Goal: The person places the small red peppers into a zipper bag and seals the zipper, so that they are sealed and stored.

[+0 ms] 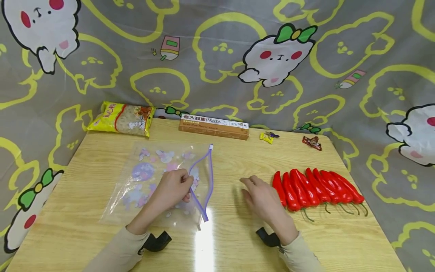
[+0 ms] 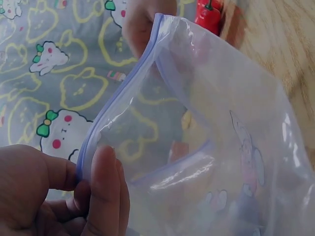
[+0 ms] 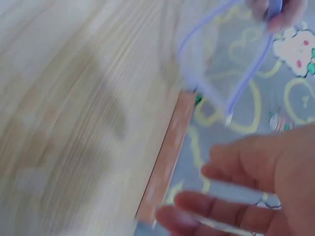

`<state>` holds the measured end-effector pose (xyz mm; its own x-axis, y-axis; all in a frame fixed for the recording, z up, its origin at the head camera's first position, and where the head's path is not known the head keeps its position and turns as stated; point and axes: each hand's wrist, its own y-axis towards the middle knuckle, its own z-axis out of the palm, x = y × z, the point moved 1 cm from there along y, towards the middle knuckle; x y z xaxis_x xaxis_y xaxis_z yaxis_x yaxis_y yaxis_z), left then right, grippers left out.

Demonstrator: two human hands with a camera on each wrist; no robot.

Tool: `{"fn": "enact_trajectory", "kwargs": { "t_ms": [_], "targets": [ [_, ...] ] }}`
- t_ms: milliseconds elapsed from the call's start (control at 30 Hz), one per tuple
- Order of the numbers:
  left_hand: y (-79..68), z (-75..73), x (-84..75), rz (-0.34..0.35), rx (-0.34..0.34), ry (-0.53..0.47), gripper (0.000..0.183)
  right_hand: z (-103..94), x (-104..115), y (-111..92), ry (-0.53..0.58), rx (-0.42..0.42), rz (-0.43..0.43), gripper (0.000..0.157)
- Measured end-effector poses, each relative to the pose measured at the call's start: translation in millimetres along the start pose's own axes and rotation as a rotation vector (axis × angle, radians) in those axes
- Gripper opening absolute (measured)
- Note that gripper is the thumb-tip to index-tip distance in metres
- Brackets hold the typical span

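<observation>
My left hand [image 1: 172, 189] pinches the purple zip edge of a clear zip bag [image 1: 125, 189] printed with pastel cartoon figures. The bag lies flat at the left of the table, its mouth gaping toward the right. In the left wrist view the thumb and fingers grip the rim of the bag [image 2: 266, 128]. My right hand [image 1: 263, 198] hovers over the table between the bag and a row of red peppers [image 1: 316, 189], holding nothing. Its fingers [image 3: 211, 204] are loosely spread in the right wrist view. The peppers lie side by side, green stems toward me.
At the back left lies a yellow food packet [image 1: 124, 119]. A brown pasta box [image 1: 213, 127] stands along the back edge. Small wrapped candies, one yellow [image 1: 266, 138] and one dark red [image 1: 312, 142], lie at the back right. A patterned grey curtain [image 1: 217, 49] surrounds the table.
</observation>
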<state>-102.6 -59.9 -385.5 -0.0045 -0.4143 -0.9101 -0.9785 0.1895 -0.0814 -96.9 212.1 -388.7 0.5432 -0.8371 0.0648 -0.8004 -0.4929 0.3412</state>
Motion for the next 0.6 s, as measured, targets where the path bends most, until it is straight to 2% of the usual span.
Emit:
{"fn": "enact_trajectory", "kwargs": {
  "t_ms": [100, 200, 267, 400, 500, 600],
  "targets": [
    [0.7, 0.5, -0.3, -0.002, -0.004, 0.004, 0.029, -9.4, -22.5, -15.5, -0.118, -0.074, 0.101, 0.025],
    [1.0, 0.4, -0.5, -0.007, -0.014, 0.020, 0.029, -15.7, -38.7, -28.3, -0.210, -0.107, 0.194, 0.021],
    [1.2, 0.6, -0.5, -0.008, -0.017, 0.021, 0.028, -17.7, -45.0, -35.2, -0.255, -0.081, 0.259, 0.023],
    [1.1, 1.3, -0.1, -0.017, -0.008, 0.002, 0.028, -15.7, -49.0, -44.7, -0.285, 0.050, 0.362, 0.031],
    [1.1, 2.1, 0.7, -0.024, -0.001, -0.021, 0.029, -11.6, -49.0, -47.6, -0.284, 0.118, 0.396, 0.034],
    [1.4, 3.7, 1.7, -0.033, 0.005, -0.046, 0.028, -8.8, -48.5, -48.7, -0.288, 0.121, 0.402, 0.034]
  ]
}}
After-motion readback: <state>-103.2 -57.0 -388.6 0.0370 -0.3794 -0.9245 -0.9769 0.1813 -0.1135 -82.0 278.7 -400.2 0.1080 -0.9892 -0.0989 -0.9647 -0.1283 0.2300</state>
